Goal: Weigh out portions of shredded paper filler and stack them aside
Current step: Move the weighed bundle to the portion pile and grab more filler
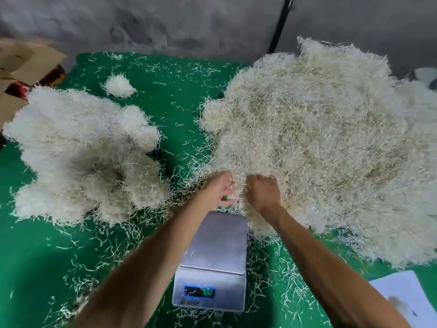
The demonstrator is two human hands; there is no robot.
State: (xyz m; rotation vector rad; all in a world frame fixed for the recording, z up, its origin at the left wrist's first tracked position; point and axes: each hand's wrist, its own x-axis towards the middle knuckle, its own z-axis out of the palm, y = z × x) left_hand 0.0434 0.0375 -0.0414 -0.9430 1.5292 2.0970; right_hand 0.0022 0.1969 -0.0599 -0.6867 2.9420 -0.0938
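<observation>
A large heap of cream shredded paper filler [326,143] fills the right half of the green surface. Both hands dig into its near edge, just beyond the scale. My left hand [218,191] has its fingers curled into the strands. My right hand [262,192] is fisted around a tuft of filler. A grey digital scale [218,247] sits right below the hands, its steel pan bare and its display lit. On the left lies a stack of rounded filler portions [80,152], with one small clump [119,85] behind it.
Loose strands litter the green mat [35,256]. Cardboard boxes [26,60] stand at the far left edge. A white sheet of paper [406,297] lies at the lower right. A grey wall and a black pole [280,24] rise behind the heaps.
</observation>
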